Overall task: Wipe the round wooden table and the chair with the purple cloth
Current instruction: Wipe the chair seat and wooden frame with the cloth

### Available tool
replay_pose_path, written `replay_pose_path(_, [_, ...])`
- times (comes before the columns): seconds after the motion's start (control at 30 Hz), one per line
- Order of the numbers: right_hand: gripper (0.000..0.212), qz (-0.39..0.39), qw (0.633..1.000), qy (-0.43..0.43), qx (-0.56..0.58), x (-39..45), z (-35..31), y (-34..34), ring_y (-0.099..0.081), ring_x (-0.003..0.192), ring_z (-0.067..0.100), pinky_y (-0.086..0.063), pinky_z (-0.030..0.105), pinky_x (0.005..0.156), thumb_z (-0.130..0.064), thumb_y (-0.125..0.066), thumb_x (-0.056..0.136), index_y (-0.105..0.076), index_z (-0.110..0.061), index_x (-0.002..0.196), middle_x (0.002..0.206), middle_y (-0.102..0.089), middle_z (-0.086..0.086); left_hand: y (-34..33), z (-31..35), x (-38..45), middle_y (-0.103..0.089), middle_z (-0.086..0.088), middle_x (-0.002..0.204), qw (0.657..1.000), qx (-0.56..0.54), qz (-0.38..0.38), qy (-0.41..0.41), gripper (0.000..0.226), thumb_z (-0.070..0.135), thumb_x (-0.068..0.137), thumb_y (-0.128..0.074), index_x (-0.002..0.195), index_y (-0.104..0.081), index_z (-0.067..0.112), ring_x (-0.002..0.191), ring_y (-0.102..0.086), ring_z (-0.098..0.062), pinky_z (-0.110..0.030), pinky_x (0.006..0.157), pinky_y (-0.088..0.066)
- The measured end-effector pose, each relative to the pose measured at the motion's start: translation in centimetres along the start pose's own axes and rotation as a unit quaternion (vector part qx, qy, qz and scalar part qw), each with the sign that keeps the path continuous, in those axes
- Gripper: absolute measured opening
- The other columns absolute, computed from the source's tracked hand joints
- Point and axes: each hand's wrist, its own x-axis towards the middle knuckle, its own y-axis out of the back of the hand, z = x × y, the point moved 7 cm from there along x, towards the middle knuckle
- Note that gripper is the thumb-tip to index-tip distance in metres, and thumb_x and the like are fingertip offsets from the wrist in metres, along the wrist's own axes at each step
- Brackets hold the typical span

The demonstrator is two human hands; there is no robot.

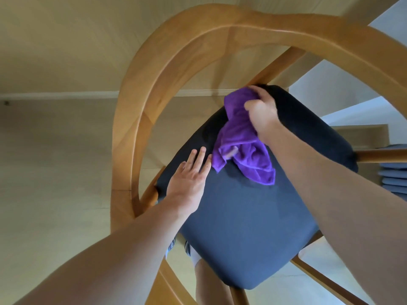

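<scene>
Purple cloth [242, 144] lies crumpled on the far half of the dark blue seat cushion [246, 216] of the chair [141, 102], its upper end bunched near the cushion's far corner and its lower folds trailing toward the cushion's middle. Right hand [262, 111] reaches in from the lower right, forearm extended across the cushion, fingers curled round the upper bunch of the cloth and gripping it against the cushion. Left hand [189, 175] comes in from the lower left, arm nearly straight, palm down and flat on the cushion near its left edge; fingers straight and slightly spread, fingertips just beside the cloth's lower left edge, holding nothing. Curved wooden backrest of the chair arcs over and around the cushion on the left and far sides. Pale floor [55, 161] surrounds the chair. Stack of blue-grey cushions [394, 175] sits at the right edge of the view.
</scene>
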Motion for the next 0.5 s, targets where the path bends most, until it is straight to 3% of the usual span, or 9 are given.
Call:
replay_pose_path(0.07, [0.058,-0.046,0.985,0.048,-0.161,-0.6,-0.4,-3.1,-0.054,0.120,0.021,-0.048,0.036,0.104,-0.007,-0.050,0.082,-0.060,-0.024,0.137,0.127,-0.054,-0.004,-0.2,0.0,0.2,0.029,-0.008,0.169,1.000,0.005,0.000,0.002,0.119,-0.003,0.083,-0.069,0.163,0.016,0.017,0.160,0.015,-0.028,-0.039,0.129,-0.015])
replay_pose_path(0.13, [0.049,-0.106,0.935,0.113,-0.318,-2.3,-0.3,-6.3,-0.053,0.117,0.030,-0.048,0.042,0.103,-0.016,-0.048,0.077,-0.068,-0.032,0.119,0.129,-0.055,0.003,-0.2,0.0,0.2,0.026,-0.008,0.170,1.000,0.012,-0.003,0.004,0.119,-0.002,0.082,-0.070,0.164,0.014,0.017,0.160,0.014,-0.028,-0.039,0.129,-0.015])
replay_pose_path(0.23, [0.055,-0.232,0.867,0.140,-0.418,-4.4,0.6,-9.1,-0.047,0.122,0.031,-0.044,0.044,0.104,-0.020,-0.041,0.066,-0.069,-0.037,0.110,0.130,-0.055,0.003,0.0,0.1,0.3,0.016,-0.009,0.172,1.000,0.022,-0.012,0.004,0.115,0.001,0.081,-0.073,0.164,0.004,0.016,0.160,0.012,-0.029,-0.040,0.129,-0.016])
replay_pose_path(0.3, [0.046,-0.284,0.826,0.162,-0.459,-5.4,1.1,-9.1,-0.049,0.118,0.029,-0.048,0.044,0.100,-0.017,-0.044,0.069,-0.066,-0.039,0.103,0.127,-0.054,0.001,0.3,0.2,0.3,0.014,-0.010,0.172,1.000,0.026,-0.010,0.004,0.116,0.004,0.080,-0.076,0.164,0.002,0.016,0.161,0.011,-0.029,-0.041,0.129,-0.017])
replay_pose_path(0.37, [0.036,-0.290,0.802,0.191,-0.487,-5.6,1.7,-7.7,-0.054,0.112,0.026,-0.053,0.043,0.091,-0.010,-0.051,0.077,-0.062,-0.039,0.096,0.121,-0.054,-0.001,0.4,0.1,0.2,0.018,-0.010,0.172,1.000,0.027,-0.011,0.002,0.120,0.006,0.080,-0.078,0.164,0.006,0.016,0.160,0.011,-0.029,-0.040,0.129,-0.017])
replay_pose_path(0.43, [0.036,-0.250,0.795,0.223,-0.506,-5.0,2.1,-4.9,-0.052,0.112,0.023,-0.053,0.041,0.087,-0.006,-0.055,0.081,-0.064,-0.034,0.100,0.117,-0.058,-0.005,0.3,0.1,0.1,0.024,-0.009,0.171,1.000,0.025,-0.011,0.001,0.122,0.003,0.082,-0.076,0.164,0.013,0.017,0.160,0.012,-0.029,-0.038,0.129,-0.017])
replay_pose_path(0.5, [0.039,-0.155,0.838,0.223,-0.473,-3.4,2.1,-0.3,-0.052,0.111,0.022,-0.053,0.041,0.083,-0.002,-0.055,0.080,-0.067,-0.026,0.107,0.112,-0.061,-0.007,0.2,0.1,0.1,0.028,-0.009,0.170,1.000,0.023,-0.008,0.004,0.122,-0.001,0.083,-0.073,0.163,0.017,0.017,0.160,0.014,-0.029,-0.038,0.129,-0.016])
